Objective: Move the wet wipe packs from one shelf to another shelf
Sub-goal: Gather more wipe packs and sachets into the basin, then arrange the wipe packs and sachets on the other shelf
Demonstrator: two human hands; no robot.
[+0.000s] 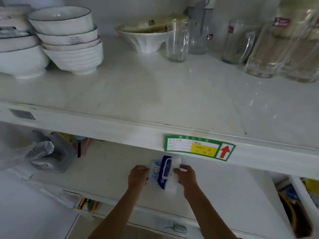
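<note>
Wet wipe pack (164, 171) | long axis front-to-back | left (138, 176), right (186, 175) hands gripping sides

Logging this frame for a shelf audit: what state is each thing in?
wet wipe pack: held over lower shelf, flap closed
left hand: grip on pack's left edge
right hand: grip on pack's right edge
bowls: stacked
glasses: upright, empty

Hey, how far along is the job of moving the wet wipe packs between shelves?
Done: nothing visibly; no pack lies on the upper white shelf among the bowls and glasses. In hand: the left hand and right hand grip one blue-and-white wet wipe pack over the lower shelf. Left: placing it; no other packs show.
</note>
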